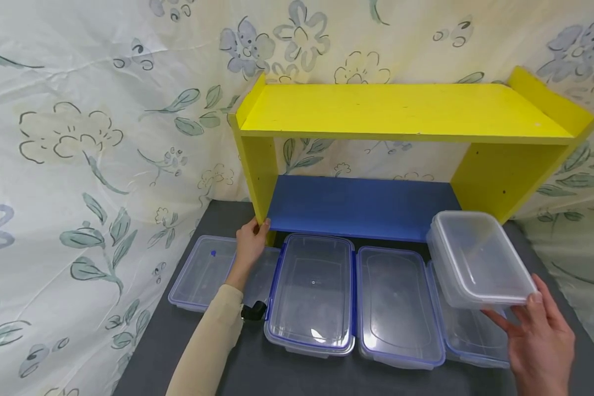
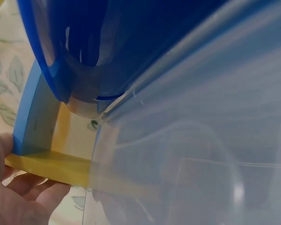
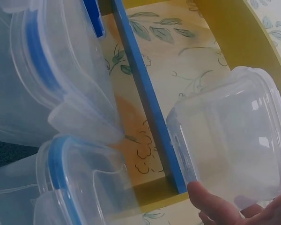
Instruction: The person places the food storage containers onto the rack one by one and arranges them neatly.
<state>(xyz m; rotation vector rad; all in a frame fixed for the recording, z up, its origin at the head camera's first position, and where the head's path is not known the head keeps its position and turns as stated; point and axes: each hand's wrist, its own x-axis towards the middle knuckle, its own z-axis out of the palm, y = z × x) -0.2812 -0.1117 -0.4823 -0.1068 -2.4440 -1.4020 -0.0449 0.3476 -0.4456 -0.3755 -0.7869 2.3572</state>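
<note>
Clear plastic, thin-walled and empty: the container [image 1: 480,258] we hold looks light and fairly stiff, though we judge that its walls would flex under a hard squeeze and its smooth skin could slip. Our right hand [image 1: 542,338] takes it by the near rim, thumb under and fingers [image 1: 549,297] curled up its side; the thicker rim looks to us the safest place to hold. It hangs tilted in the air just in front of the yellow shelf unit [image 1: 401,110], off that unit's right leg and above the rightmost lidded box [image 1: 475,335].

It is a rounded rectangle, see-through, with no lid and no blue trim. In front of the shelf unit's blue lower board [image 1: 356,206], on the dark worktop [image 1: 297,374], lie four flat clear boxes with blue-edged lids in a row. Our left hand [image 1: 249,245] grips the foot of the shelf unit's left leg, fingers wrapped round its front edge.
</note>
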